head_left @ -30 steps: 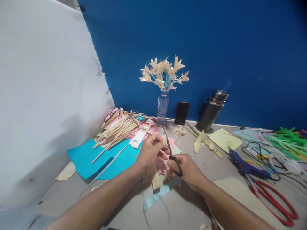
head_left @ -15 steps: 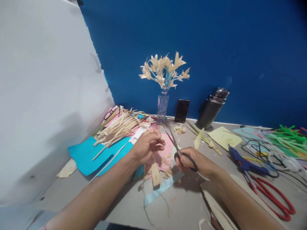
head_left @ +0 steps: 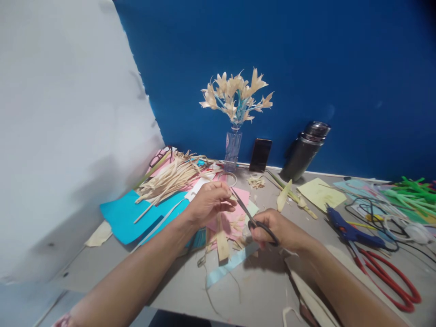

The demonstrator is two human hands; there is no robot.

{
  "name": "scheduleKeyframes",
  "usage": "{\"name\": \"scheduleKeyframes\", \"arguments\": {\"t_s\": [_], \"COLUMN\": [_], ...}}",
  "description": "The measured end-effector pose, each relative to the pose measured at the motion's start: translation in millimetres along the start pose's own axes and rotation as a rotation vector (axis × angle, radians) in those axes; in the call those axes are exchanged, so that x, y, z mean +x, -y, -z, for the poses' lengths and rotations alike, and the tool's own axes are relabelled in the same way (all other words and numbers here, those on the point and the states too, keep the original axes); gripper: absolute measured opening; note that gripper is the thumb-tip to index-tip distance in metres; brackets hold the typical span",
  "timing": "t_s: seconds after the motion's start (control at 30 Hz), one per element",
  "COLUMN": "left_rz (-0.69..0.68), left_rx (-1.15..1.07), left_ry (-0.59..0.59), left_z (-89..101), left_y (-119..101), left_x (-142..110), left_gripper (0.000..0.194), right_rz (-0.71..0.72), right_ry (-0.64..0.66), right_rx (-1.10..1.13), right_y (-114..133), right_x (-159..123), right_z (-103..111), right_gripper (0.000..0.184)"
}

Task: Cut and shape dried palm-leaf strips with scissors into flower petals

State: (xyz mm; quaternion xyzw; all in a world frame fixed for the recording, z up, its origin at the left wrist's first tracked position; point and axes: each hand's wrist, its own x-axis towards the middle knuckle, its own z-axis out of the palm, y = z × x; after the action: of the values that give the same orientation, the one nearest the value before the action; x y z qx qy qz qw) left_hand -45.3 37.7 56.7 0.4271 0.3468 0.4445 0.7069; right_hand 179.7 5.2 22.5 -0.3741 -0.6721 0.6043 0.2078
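Note:
My right hand [head_left: 277, 230] grips the black handles of a pair of scissors [head_left: 250, 217]. Their blades point up and left toward my left hand [head_left: 207, 203]. That hand pinches a small pale strip of dried leaf at the blade tips; the strip is mostly hidden by my fingers. Both hands hover over pink paper [head_left: 235, 213] and pale leaf scraps [head_left: 222, 243] on the grey table [head_left: 259, 290]. A light blue paper strip [head_left: 229, 268] lies just below them.
A vase of pale leaf flowers [head_left: 235, 97], a phone [head_left: 260, 154] and a dark flask [head_left: 303, 152] stand by the blue wall. Leaf strips [head_left: 166, 177] and cyan paper [head_left: 126, 213] lie left. A blue glue gun [head_left: 347, 229], red-handled scissors [head_left: 391, 279] and cables lie right.
My right hand first drew the scissors away to the right, then brought the blades back toward my left hand's fingertips. My left hand stayed in much the same place. The camera tilted slightly.

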Motion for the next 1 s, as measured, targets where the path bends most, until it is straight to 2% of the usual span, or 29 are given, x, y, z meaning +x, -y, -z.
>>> {"name": "scheduleKeyframes", "arguments": {"t_s": [0.2, 0.33, 0.47, 0.7, 0.87, 1.0], "left_rz": [0.006, 0.008, -0.030, -0.108, -0.104, -0.109], "left_rx": [-0.045, -0.105, -0.076, -0.052, -0.051, -0.033], "left_ry": [0.016, 0.016, 0.010, -0.041, -0.086, -0.084], "left_z": [0.4, -1.0, -2.8, -6.2, -7.7, -8.5], "left_y": [0.5, -0.2, 2.3, 6.6, 5.8, 5.2], "left_x": [-0.3, -2.7, -3.4, -2.2, -2.9, -3.2], "left_gripper": [0.017, 0.020, 0.020, 0.016, 0.017, 0.017], "right_rz": [0.015, 0.015, 0.002, 0.023, 0.070, 0.041], "right_ry": [-0.043, -0.104, -0.151, -0.116, -0.089, -0.097], "right_rx": [0.008, -0.005, -0.028, -0.044, -0.048, -0.058], "right_y": [2.1, 4.6, 5.9, 3.6, 2.4, -0.6], "right_x": [0.3, 1.1, 1.9, 1.4, 4.1, 6.1], "right_z": [-1.6, -2.9, -3.8, -5.4, -7.7, -7.9], "right_gripper": [0.046, 0.040, 0.034, 0.039, 0.041, 0.042]}}
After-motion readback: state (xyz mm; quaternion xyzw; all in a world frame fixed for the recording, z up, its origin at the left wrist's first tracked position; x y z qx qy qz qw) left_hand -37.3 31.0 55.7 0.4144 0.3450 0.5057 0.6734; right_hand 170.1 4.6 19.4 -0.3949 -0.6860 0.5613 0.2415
